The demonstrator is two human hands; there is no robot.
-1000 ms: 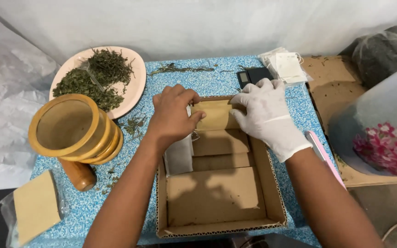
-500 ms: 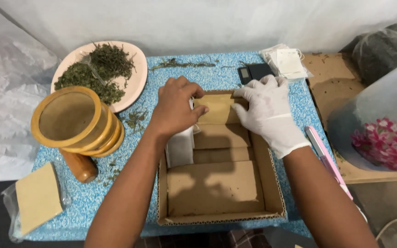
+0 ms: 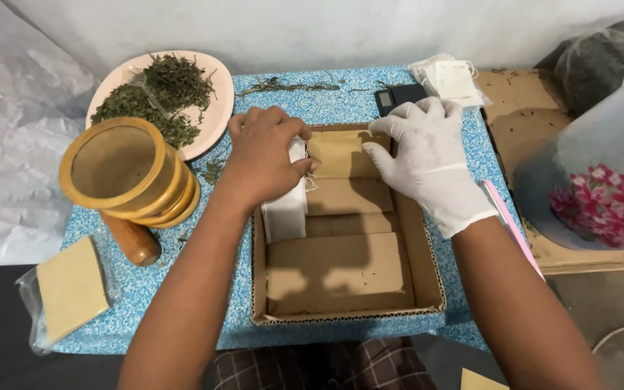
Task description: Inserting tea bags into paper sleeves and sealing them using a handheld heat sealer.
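A shallow cardboard box point(image 3: 420, 278) lies open in front of me on a blue speckled table point(image 3: 182, 289). Brown paper packets point(image 3: 348, 195) lie in a row inside it. My left hand point(image 3: 265, 155), bare, grips a stack of white tea-bag papers point(image 3: 285, 213) standing on edge at the box's left wall. My right hand point(image 3: 427, 155), in a white glove, rests its fingers on the farthest brown packet point(image 3: 337, 152) at the box's back end.
A wooden mortar point(image 3: 128, 173) with a pestle point(image 3: 133, 242) stands left of the box. Behind it a pink plate point(image 3: 214, 108) holds dried green herbs. A bagged brown packet point(image 3: 70, 289) lies front left. A small black scale point(image 3: 399, 94), white sachets point(image 3: 453, 79) and a plastic container point(image 3: 608, 166) are at right.
Both hands stay at the box's back end. The view has drifted slightly; the left hand has closed more tightly over the white papers.
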